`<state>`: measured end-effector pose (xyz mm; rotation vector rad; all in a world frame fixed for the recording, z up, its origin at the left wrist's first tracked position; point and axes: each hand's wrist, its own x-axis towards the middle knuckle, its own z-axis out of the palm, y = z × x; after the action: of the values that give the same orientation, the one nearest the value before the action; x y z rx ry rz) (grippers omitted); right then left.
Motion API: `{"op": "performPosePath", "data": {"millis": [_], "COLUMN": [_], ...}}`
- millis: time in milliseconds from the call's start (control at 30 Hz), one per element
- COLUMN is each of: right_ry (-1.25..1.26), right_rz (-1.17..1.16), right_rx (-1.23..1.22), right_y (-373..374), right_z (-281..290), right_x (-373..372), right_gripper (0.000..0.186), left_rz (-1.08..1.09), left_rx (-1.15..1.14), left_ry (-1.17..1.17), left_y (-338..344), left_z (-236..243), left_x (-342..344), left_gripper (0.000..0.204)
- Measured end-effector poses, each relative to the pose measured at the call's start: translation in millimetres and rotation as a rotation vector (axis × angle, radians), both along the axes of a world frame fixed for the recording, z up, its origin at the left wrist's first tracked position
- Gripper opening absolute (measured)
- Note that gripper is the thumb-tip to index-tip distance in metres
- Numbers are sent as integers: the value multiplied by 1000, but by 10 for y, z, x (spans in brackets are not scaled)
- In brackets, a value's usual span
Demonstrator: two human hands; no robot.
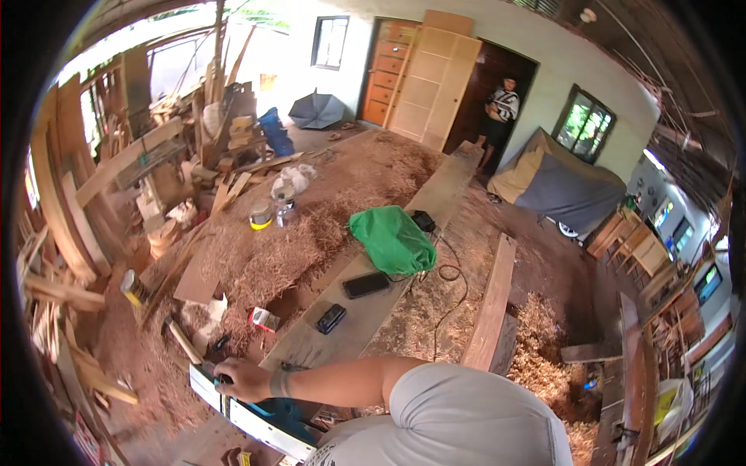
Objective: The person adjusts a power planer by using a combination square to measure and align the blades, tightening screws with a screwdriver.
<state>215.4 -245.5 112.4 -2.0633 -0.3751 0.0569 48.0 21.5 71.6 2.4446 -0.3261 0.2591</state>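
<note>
My right hand [245,382] reaches across to the lower left, its fingers closed on a small dark object [226,379] too hidden to name. It is over a long white item [256,427] with holes along it, beside a teal power tool [280,415] partly hidden by my arm. A hammer [183,340] with a pale handle lies just beyond. A black phone [365,285] and a smaller black device [330,318] rest on the long plank [303,338]. My left hand is out of sight.
Shavings [396,155] cover the bench, with a green cloth bundle [392,241], cans [260,217] and a looped cord [451,272]. Lumber [85,194] is stacked left. A person [501,105] stands in the back doorway. A covered vehicle [559,190] is at right.
</note>
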Motion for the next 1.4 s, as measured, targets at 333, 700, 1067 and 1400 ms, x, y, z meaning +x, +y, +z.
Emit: {"op": "performPosePath", "data": {"millis": [333,700,1067,1400], "right_ry": [182,-882,95,486], "right_rz": [-215,-335,-759,-423], "right_rx": [146,988,-420,-239], "right_y": [-1809,-3181,-1159,-783], "right_z": [560,2136,2103,1146], "right_x": [-613,-4878,-4612,-3916], "right_gripper": [80,67,64,84], "left_rz": [-311,-721,-744,-675], "left_rx": [-58,-78,-179,-315], "left_ry": [259,396,623,1034], "left_y": [-573,-1165,-745,-112], "left_z": [-68,-21,-270,-700], "left_x": [763,1155,1447,1471], "left_gripper": [51,50,49,49]}}
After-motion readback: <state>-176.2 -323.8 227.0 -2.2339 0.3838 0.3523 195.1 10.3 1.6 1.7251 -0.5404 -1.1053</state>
